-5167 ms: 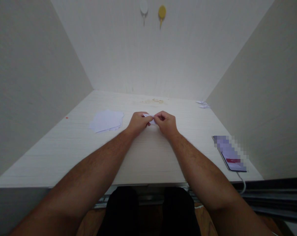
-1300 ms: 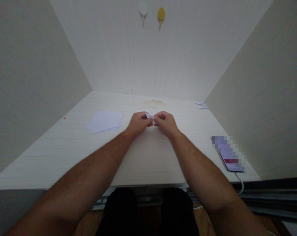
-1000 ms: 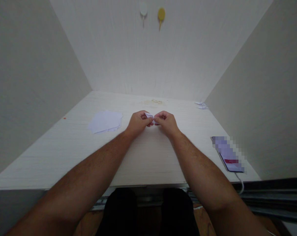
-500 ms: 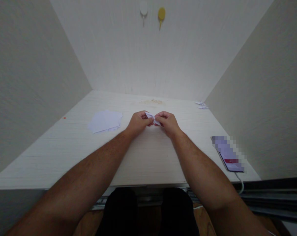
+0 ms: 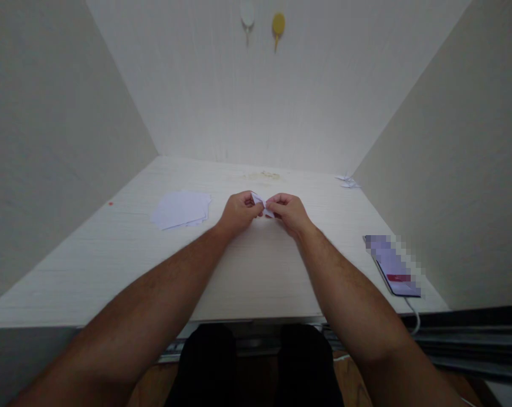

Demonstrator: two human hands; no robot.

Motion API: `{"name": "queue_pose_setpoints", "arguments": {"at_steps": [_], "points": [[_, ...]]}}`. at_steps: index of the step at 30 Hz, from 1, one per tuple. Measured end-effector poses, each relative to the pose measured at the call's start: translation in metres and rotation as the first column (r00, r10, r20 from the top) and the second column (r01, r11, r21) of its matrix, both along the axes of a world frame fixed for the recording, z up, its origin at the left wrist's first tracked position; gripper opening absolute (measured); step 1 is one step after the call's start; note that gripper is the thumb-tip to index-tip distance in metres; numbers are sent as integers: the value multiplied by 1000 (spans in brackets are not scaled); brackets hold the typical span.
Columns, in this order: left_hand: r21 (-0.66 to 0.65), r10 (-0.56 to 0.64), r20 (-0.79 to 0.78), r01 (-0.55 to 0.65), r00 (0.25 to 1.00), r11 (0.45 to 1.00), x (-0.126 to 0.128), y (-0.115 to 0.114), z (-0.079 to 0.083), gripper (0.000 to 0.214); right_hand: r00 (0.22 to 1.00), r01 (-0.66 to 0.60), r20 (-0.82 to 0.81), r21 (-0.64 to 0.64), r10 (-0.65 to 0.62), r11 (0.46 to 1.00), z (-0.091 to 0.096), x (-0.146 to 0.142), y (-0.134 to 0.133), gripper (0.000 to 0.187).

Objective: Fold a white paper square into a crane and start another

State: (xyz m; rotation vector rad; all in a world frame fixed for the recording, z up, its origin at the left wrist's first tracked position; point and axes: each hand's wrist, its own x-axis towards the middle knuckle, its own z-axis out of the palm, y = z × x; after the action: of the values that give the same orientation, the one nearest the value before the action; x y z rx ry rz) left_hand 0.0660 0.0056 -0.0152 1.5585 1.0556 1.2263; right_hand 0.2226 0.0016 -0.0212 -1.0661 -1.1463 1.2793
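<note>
Between my two hands is a small piece of folded white paper [image 5: 258, 199], held just above the middle of the table. My left hand [image 5: 241, 212] is closed on its left side, thumb on top. My right hand [image 5: 289, 211] pinches the right side between thumb and fingers. The fingertips nearly meet and cover much of the paper, so its exact folded shape is hard to make out. To the left of my left hand lies a loose stack of white paper sheets [image 5: 182, 209].
Several folded white paper pieces [image 5: 348, 181] sit in the back right corner. A phone [image 5: 392, 265] with a white cable [image 5: 415, 317] lies at the right edge of the white table [image 5: 256, 271]. White [image 5: 247, 14] and yellow [image 5: 278, 24] hooks are on the back wall.
Both hands stay in place on the folded paper. Only the fingers of my right hand and the paper have shifted very slightly.
</note>
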Motion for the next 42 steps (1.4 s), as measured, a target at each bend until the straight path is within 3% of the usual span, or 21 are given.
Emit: {"name": "queue_pose_setpoints", "arguments": {"at_steps": [9, 23, 35, 42], "points": [[8, 36, -22, -36, 999, 999, 1, -5, 5, 6, 999, 21, 44, 55, -23, 998, -2, -3, 0, 18], [-28, 31, 55, -29, 998, 999, 1, 0, -3, 8, 996, 45, 67, 84, -51, 995, -2, -7, -2, 22], [-77, 20, 47, -16, 999, 997, 0, 1, -3, 9, 986, 74, 135, 142, -93, 987, -1, -8, -2, 12], [-41, 23, 2, -23, 1000, 999, -2, 4, -7, 12, 972, 90, 199, 184, -126, 979, -6, -8, 4, 8]]}}
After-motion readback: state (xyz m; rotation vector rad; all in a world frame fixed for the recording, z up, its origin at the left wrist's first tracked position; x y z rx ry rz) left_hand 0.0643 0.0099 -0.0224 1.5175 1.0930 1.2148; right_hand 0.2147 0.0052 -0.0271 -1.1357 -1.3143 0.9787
